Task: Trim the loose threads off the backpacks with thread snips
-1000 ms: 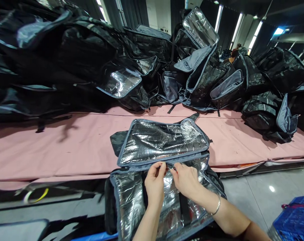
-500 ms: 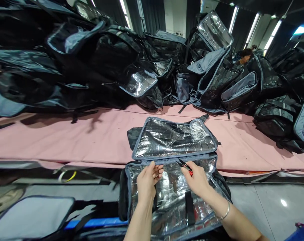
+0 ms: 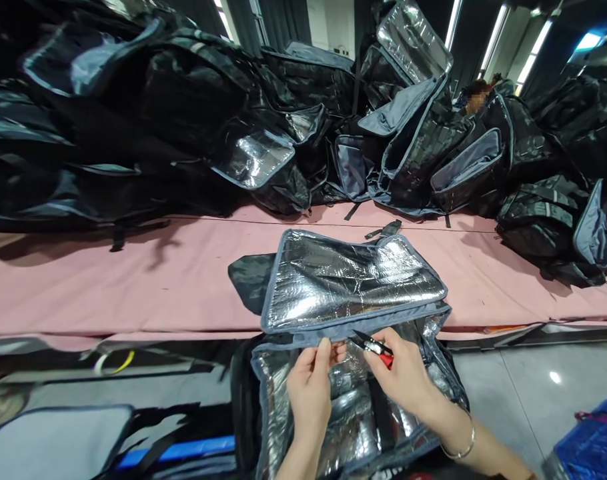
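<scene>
An open insulated bag (image 3: 353, 283) with silver foil lining and grey trim lies over the front edge of the pink table (image 3: 133, 280). Its lid is folded back flat on the table. My left hand (image 3: 311, 387) pinches the grey trim at the hinge between lid and body. My right hand (image 3: 401, 380) holds small thread snips (image 3: 373, 345) with a red handle, their black tips pointing left at the same trim, close to my left fingers. A silver bracelet sits on my right wrist.
A big heap of black and grey bags (image 3: 183, 120) fills the far side of the table, several with lids open. A person's head (image 3: 476, 97) shows behind the pile. A blue crate (image 3: 591, 443) stands on the grey floor at lower right.
My left hand has gone from open to pinching the trim at the hinge. The snips in my right hand have drawn close to it. The lid has shifted slightly.
</scene>
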`<state>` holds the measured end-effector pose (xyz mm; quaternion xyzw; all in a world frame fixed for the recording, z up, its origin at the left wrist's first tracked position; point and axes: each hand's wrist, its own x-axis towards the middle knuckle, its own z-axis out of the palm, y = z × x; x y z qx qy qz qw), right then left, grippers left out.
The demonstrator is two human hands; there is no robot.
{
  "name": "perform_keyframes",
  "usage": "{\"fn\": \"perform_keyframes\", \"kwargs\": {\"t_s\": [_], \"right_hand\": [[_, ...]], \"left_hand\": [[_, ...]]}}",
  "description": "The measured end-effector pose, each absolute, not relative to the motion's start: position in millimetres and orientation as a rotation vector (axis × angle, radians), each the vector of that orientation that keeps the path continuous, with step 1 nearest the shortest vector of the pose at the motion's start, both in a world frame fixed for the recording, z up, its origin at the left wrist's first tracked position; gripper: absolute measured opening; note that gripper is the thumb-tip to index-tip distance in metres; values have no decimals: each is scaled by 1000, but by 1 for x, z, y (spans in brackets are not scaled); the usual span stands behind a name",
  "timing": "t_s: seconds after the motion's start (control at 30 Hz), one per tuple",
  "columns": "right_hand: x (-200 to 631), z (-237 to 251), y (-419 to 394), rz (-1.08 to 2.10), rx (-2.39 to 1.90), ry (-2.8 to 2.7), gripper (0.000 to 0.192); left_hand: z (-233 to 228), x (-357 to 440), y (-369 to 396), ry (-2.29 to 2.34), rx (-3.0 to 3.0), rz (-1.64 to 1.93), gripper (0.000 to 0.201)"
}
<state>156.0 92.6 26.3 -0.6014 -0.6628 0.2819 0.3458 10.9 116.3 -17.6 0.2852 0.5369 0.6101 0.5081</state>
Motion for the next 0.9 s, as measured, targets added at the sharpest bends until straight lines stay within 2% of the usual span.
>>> {"fn": "perform_keyframes", "kwargs": {"t_s": [0.63, 0.9], "right_hand": [[157, 1, 90, 659, -1582, -1576, 18], [149, -11, 86, 387, -1518, -1664, 21]], "left_hand": [[-18, 12, 111, 1326, 762, 1472, 34], [-17, 13, 110, 1328, 744, 1473, 35]]}}
